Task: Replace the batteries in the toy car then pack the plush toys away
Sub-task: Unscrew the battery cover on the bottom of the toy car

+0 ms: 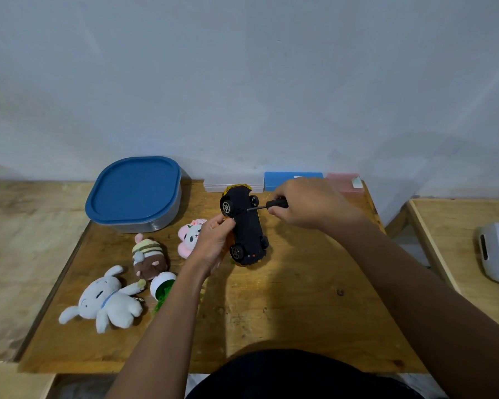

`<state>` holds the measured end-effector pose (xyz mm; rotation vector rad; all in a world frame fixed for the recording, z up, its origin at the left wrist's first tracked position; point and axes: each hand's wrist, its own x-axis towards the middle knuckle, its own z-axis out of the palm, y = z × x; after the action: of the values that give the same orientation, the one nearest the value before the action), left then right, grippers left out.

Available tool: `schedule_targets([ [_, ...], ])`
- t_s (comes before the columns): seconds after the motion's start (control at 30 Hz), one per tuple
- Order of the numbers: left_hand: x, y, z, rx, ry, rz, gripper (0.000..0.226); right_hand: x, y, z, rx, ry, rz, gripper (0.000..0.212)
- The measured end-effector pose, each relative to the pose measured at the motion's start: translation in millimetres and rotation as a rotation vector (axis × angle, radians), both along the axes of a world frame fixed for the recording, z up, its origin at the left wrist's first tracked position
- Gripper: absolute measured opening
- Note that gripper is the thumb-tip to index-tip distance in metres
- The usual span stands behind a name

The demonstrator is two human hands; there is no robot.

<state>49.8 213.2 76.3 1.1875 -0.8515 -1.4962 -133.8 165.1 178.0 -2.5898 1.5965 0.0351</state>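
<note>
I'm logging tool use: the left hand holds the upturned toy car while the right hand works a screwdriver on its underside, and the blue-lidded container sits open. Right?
Not quite. In the head view the blue-lidded container is closed, its lid on. The rest holds: left hand, toy car, right hand, screwdriver.

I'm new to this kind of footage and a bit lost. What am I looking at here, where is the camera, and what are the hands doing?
There is no machine here: a person wears one camera on the head, looking down at their own two bare hands over a wooden table. The left hand steadies a toy car, turned so its black underside shows. The right hand holds a small screwdriver with its tip at that underside. To the left lie plush toys: a white rabbit, a brown striped one and a pink one, partly behind the left hand. A container with a blue lid, closed, stands behind them. Small flat plastic boxes line the wall.
</note>
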Motion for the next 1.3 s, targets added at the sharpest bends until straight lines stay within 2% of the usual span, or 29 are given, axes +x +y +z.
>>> schedule_targets([
  [0.03,-0.2,0.3,0.6,0.002,-0.006,-0.003,0.018,-1.0,-1.0,1.0,0.013,-0.041,0.002,0.012],
  [0.1,-2.0,0.9,1.9,0.003,-0.004,-0.003,0.019,-2.0,-1.6,0.9,0.03,-0.09,0.004,0.018],
  [0.2,-4.8,1.5,5.7,-0.002,0.012,0.018,0.023,-0.8,1.8,1.4,0.064,-0.057,-0.017,0.018],
  [0.3,-6.1,2.5,8.8,-0.011,0.015,0.02,0.026,1.8,4.3,-1.0,0.059,0.0,-0.035,0.043],
  [0.33,-6.0,2.6,9.3,-0.018,0.016,0.021,0.026,2.5,4.8,-0.8,0.039,0.011,-0.025,0.046],
  [0.4,-6.4,2.4,9.6,-0.027,0.016,0.024,0.029,0.9,3.5,0.4,0.031,0.002,0.001,0.038],
  [0.47,-6.8,2.6,9.2,-0.034,0.021,0.037,0.032,-1.5,0.7,3.4,0.074,-0.088,0.01,0.022],
  [0.57,-3.6,2.6,6.0,-0.035,0.034,0.035,0.03,-1.9,-3.4,2.7,0.137,-0.189,0.019,0.026],
  [0.67,-0.1,1.5,4.2,-0.044,0.035,0.029,0.02,1.3,-4.4,2.4,0.134,-0.075,-0.023,0.033],
  [0.77,-0.4,0.6,3.5,-0.044,0.036,0.027,0.018,6.8,-3.2,4.8,0.084,0.004,-0.067,0.052],
  [0.9,1.3,-1.0,0.1,-0.03,0.017,0.019,0.017,7.7,-4.8,11.9,-0.009,0.07,0.009,0.039],
  [1.0,4.7,-2.1,-3.0,-0.01,0.012,0.024,0.017,5.7,-7.2,16.7,-0.005,0.013,0.068,0.014],
  [1.13,5.0,-2.7,-4.8,-0.016,0.007,0.019,0.017,6.6,-7.5,13.4,-0.017,0.04,0.07,0.021],
  [1.2,5.4,-3.9,-6.1,-0.027,0.001,0.019,0.019,8.1,-5.3,9.5,-0.048,0.064,0.044,0.034],
  [1.27,5.4,-4.6,-6.9,-0.031,0.01,0.034,0.027,7.6,-4.4,6.9,-0.05,0.075,0.052,0.043],
  [1.3,5.8,-5.3,-7.5,-0.026,0.016,0.046,0.032,6.6,-5.0,6.8,-0.045,0.07,0.075,0.04],
])
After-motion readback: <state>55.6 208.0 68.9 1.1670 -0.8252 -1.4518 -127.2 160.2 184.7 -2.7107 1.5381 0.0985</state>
